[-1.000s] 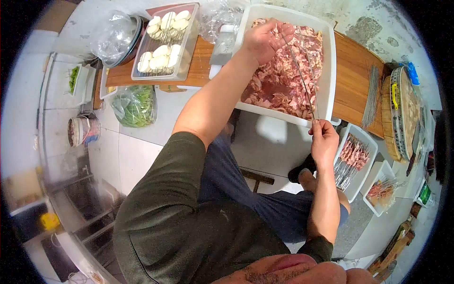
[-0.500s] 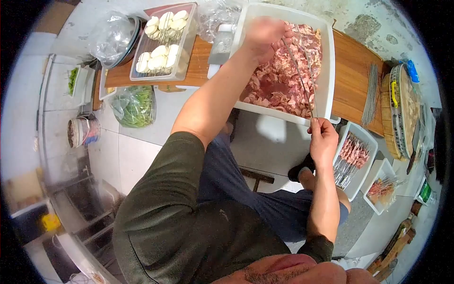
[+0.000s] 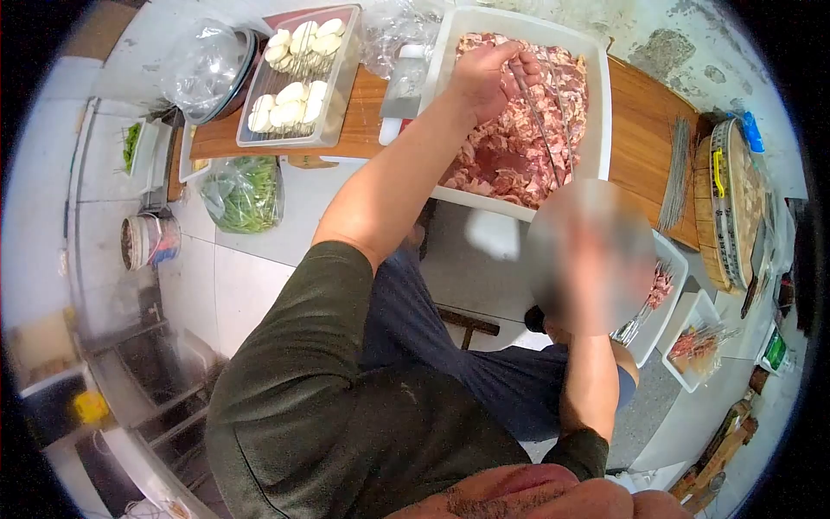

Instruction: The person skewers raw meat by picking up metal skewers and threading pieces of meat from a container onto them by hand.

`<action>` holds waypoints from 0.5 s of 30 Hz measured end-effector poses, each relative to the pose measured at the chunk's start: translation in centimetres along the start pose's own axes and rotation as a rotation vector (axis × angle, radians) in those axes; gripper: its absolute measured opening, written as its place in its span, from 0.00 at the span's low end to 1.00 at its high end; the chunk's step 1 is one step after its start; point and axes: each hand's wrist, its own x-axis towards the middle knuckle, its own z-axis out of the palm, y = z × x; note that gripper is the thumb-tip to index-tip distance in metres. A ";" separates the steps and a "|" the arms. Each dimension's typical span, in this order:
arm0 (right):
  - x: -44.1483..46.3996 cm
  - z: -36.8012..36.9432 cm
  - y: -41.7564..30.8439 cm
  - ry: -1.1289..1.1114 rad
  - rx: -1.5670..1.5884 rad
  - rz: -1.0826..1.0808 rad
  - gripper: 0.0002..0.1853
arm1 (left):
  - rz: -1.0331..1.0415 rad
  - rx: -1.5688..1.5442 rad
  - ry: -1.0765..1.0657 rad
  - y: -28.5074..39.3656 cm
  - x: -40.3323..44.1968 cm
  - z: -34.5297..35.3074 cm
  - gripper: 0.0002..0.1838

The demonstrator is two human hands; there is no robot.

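My left hand point(image 3: 482, 85) is closed, its fingers curled round the upper ends of thin metal skewers point(image 3: 540, 121). It is over a white tub point(image 3: 603, 112) of raw cut meat point(image 3: 484, 164). The skewers slant down across the meat toward the tub's near edge. My right hand point(image 3: 588, 268) is just past that near edge, at their lower ends. A round blurred patch covers it, so its fingers and whatever they hold are hidden.
Skewered meat lies in a white tray point(image 3: 679, 298), with a smaller tray point(image 3: 705, 368) beside it. Loose metal skewers point(image 3: 676, 173) rest on the wooden board point(image 3: 635, 130). A box point(image 3: 337, 130) holds skewered white slices. Bagged greens point(image 3: 246, 195) and a round chopping block point(image 3: 735, 199) stand at the sides.
My left hand has come slightly down and its fingers show more sharply. My right hand, earlier pinching the skewers' lower ends, is now behind a blur.
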 end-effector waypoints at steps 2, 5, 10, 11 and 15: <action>0.0 0.2 -0.1 0.002 -0.012 0.002 0.14 | 0.020 -0.049 0.039 -0.4 0.1 0.3 0.12; -0.1 0.6 -0.1 0.023 -0.012 -0.001 0.15 | 0.056 -0.142 0.056 -0.5 -0.1 0.8 0.12; 0.0 0.8 0.2 0.004 -0.008 -0.001 0.15 | 0.099 -0.211 -0.056 0.1 -0.2 0.6 0.12; 0.0 0.8 0.3 -0.004 -0.019 -0.003 0.14 | 0.104 -0.220 -0.062 0.1 0.0 0.3 0.12; 0.0 0.9 0.4 0.011 0.014 0.013 0.14 | 0.112 -0.241 -0.065 -0.2 0.2 0.0 0.11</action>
